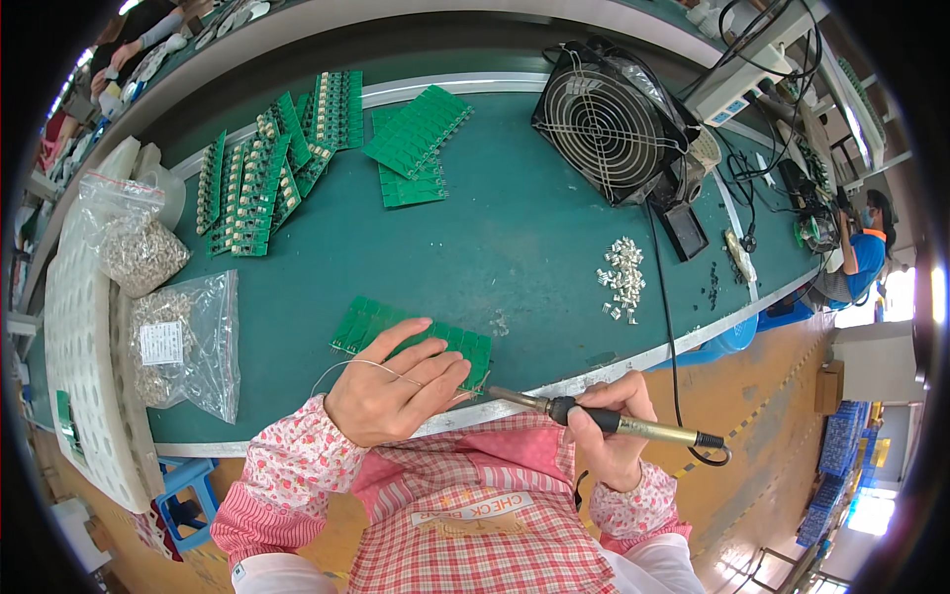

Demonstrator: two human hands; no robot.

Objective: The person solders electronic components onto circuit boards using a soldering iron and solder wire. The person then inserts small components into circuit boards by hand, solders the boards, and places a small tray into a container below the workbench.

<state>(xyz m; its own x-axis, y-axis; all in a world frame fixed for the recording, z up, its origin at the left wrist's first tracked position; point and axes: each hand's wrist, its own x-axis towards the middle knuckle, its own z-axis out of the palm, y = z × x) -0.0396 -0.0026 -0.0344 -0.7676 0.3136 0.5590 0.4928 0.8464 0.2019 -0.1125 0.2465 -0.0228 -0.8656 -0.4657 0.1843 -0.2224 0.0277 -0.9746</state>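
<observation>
My left hand (388,394) lies over a green circuit board panel (467,344) near the table's front edge, fingers curled. A thin solder wire (332,368) loops over its back and passes along the fingers toward the panel's right corner; the fingertips' grip is partly hidden. In my right hand (616,436) is a soldering iron (658,430), held like a pen by its black and gold handle. The metal tip points left, close to that corner of the panel; whether it touches cannot be made out.
Stacked green panels with pale connectors (247,188) and bare-looking panels (416,139) lie at the back. A black fan (604,124) stands back right, above a pile of small white connectors (623,279). Bags of parts (186,342) sit left beside a white foam tray (84,327).
</observation>
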